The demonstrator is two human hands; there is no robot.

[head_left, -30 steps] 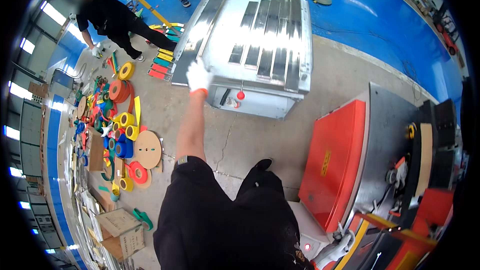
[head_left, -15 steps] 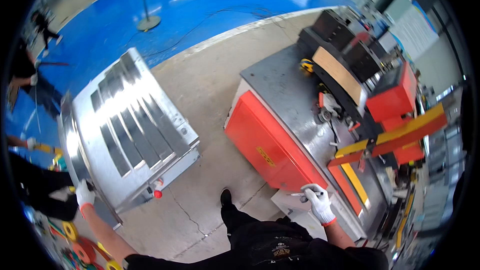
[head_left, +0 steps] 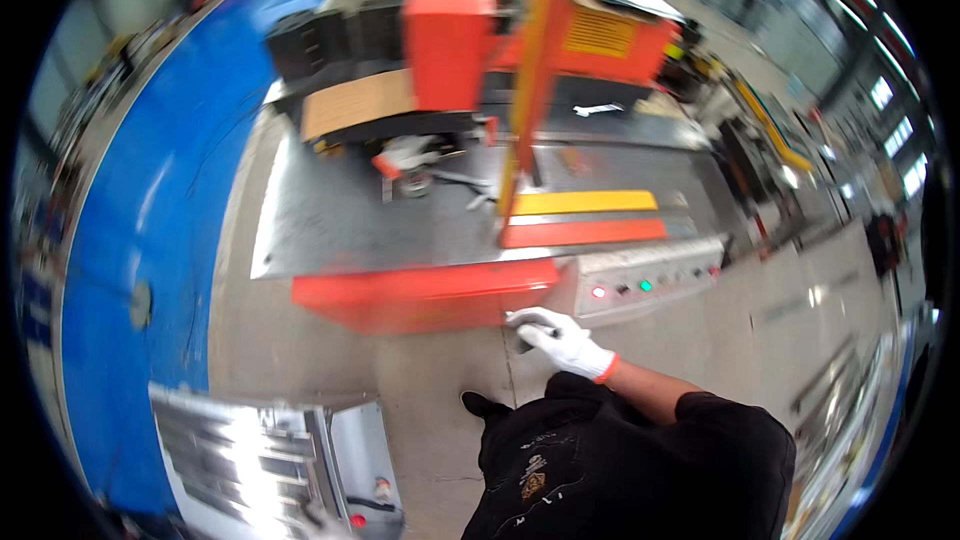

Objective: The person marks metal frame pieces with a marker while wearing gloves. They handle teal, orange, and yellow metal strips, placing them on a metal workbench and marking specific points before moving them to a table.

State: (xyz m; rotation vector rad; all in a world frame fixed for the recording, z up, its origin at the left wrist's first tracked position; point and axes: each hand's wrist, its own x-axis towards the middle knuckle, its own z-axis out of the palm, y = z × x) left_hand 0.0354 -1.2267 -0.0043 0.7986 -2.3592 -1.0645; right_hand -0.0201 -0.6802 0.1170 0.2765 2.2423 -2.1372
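My right hand (head_left: 560, 342), in a white glove with an orange cuff, is in front of the red-sided metal workbench (head_left: 350, 240), by the left end of its grey control panel (head_left: 625, 305). Its fingers are closed; the slim pen that showed in them earlier is mostly hidden and blurred now. At the lower edge, a smeared whitish shape on the shiny ribbed metal panel (head_left: 190, 455) looks like my left hand (head_left: 325, 522). Its fingers cannot be made out.
On the workbench lie a tan curved board (head_left: 355, 105), a clutter of hand tools (head_left: 412, 165) and a wrench (head_left: 598, 110). A yellow-and-red bar (head_left: 530, 90) rises over it. Metal lengths (head_left: 840, 410) lie at the right; blue floor (head_left: 150, 240) runs along the left.
My view has swung right toward the workbench, so the ribbed panel has slid to the lower left. The left hand has dropped to the lower edge; the co-worker at the left is out of sight.
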